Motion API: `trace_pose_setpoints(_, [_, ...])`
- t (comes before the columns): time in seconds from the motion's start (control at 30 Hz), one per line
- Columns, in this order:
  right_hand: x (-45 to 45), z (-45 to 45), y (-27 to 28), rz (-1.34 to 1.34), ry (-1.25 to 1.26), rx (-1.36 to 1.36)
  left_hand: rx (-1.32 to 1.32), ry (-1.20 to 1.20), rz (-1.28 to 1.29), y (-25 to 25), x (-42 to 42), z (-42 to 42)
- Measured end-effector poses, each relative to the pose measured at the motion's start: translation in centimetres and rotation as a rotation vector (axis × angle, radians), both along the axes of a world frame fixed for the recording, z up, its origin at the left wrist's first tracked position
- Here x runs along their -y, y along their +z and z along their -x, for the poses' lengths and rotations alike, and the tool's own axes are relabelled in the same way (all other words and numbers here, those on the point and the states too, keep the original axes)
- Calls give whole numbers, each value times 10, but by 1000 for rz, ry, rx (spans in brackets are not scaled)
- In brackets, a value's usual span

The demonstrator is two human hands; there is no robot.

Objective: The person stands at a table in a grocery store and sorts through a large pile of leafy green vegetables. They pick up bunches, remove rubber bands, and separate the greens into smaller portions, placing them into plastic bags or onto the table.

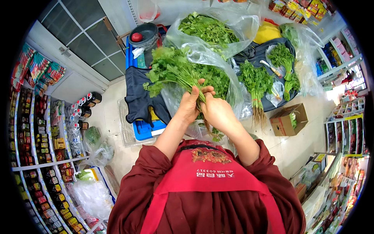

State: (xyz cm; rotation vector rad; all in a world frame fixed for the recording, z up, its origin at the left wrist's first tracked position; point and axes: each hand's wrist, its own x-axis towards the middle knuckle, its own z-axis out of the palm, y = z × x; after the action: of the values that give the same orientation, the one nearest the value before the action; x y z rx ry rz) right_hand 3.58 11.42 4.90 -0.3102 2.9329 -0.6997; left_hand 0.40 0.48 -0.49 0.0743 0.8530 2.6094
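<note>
A loose bunch of cilantro [171, 65] is held in front of me, its leaves towards the upper left and its stems towards me. My left hand [188, 105] grips the stems, thumb up along them. Close against it, my right hand [217, 111] is closed around the lower stems; its fingertips are partly hidden. Thin roots hang below the hands. Under the bunch lies an open clear plastic bag [233, 84] with more cilantro inside. To the right rests a bunch of cilantro [255, 79] tied with a red band, its brown roots hanging over the edge.
Behind is a large plastic bag of leafy greens [209, 29]. A knife [270, 68] lies near smaller tied green bunches [283, 60] on dark cloth. At back left stands a dark basin [147, 33] holding a red object. A cardboard box [282, 127] sits on the floor, right.
</note>
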Motion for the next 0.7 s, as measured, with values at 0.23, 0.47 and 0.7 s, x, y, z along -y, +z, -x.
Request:
trace_pose_setpoints(0.23, [-1, -28, -6, 59, 12, -111, 121, 93, 0, -9, 7, 6])
trace_pose_setpoints(0.47, [5, -40, -29, -244, -18, -276, 195, 78, -49, -15, -2, 3])
trace_pose_setpoints(0.7, [14, -46, -36, -246, 72, -243, 159, 48, 186, -13, 2, 6])
